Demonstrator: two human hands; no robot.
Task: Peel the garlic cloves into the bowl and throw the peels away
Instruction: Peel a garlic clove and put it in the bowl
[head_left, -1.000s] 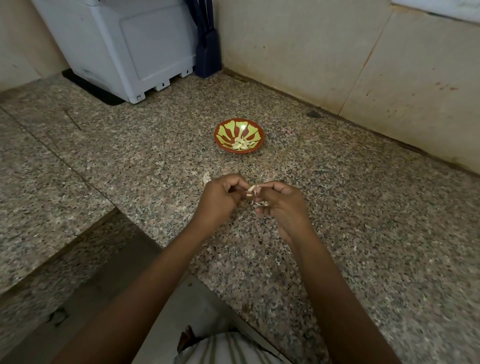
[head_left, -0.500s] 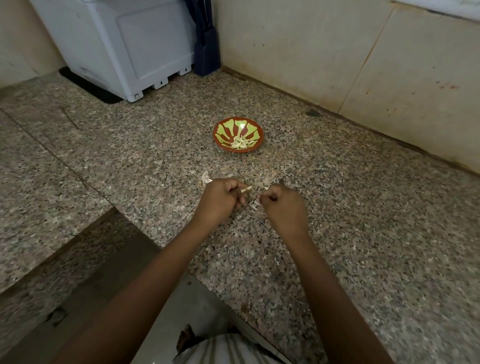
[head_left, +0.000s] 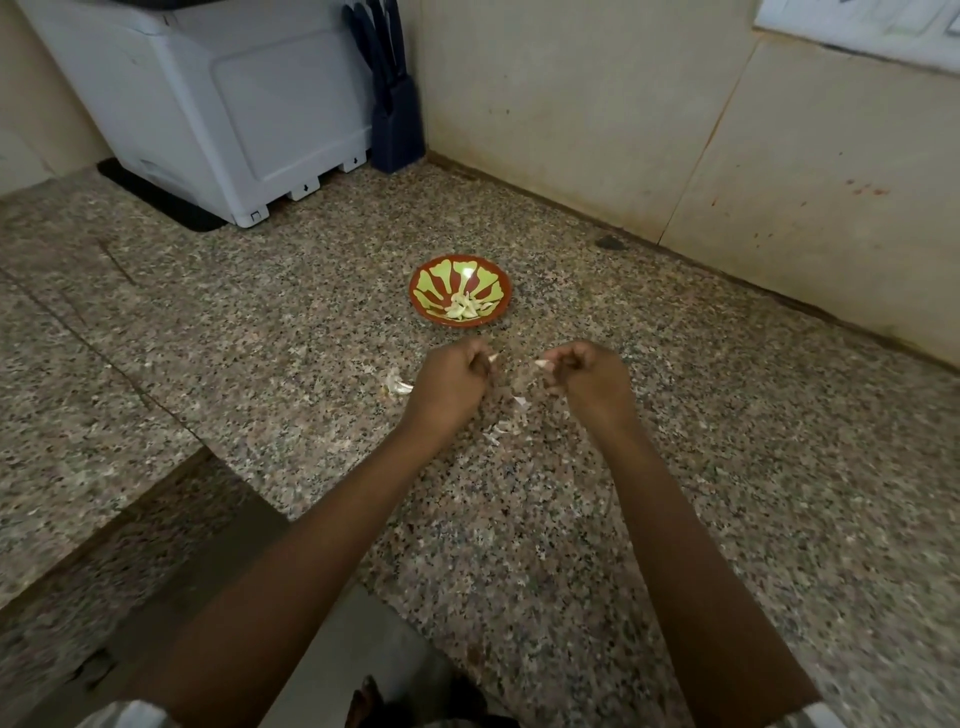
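Closest to the person, well on the near side of the bowl (head_left: 414, 299), two bare arms reach out over the speckled counter (head_left: 727, 467). Just short of the bowl, the two hands hang a little above the stone, apart from each other. The left hand (head_left: 452, 387) has its grip curled tight round a garlic clove (head_left: 492, 357). Only a pale tip pokes out toward the bowl. The right hand (head_left: 589, 382) pinches a small pale scrap (head_left: 543, 364) in its fingertips. It is likely a bit of peel, but it is too small to be sure. The hands are probably held apart like this so the skin tears away from the clove.

Under and between the hands, on the near side of the bowl, thin white peels (head_left: 498, 431) lie on the counter. They seem to be left there to be thrown away later. One more pale lump (head_left: 397, 385) lies off the bowl's near left side. Whether it is a clove or a peel is hard to tell.

The bowl is red with green petals and sits right in front of the hands, so a clean clove needs only a short trip. Peeled cloves (head_left: 462, 310) lie heaped in its near side.

Far behind the bowl, to the left, a white machine (head_left: 218, 104) and a dark knife block (head_left: 397, 119) stand by the wall (head_left: 571, 104).
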